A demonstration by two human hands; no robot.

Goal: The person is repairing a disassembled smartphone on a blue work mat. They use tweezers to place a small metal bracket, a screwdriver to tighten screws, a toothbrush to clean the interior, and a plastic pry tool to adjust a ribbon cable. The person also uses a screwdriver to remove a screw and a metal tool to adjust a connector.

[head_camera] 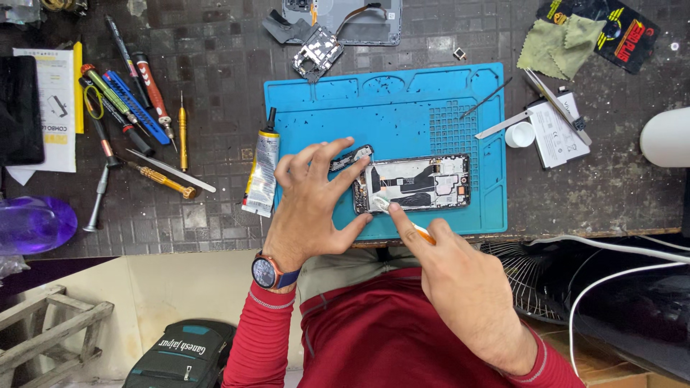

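Seen from the head camera, an opened phone (411,184) lies at the centre of the frame on a blue mat (402,108) covering the dark worktop (215,43). The left hand (310,208) spreads open, fingertips steadying the phone's left end. The right hand (460,276) grips a thin orange-handled tool (410,223), its tip touching the phone's lower left corner. A glue tube (261,171) lies just left of the mat; screwdrivers (136,100) sit at upper left.

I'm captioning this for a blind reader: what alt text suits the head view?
Seen from above, a left hand steadies an opened phone on a blue mat while the right hand presses a thin tool to its left end. Screwdrivers and a glue tube lie left.
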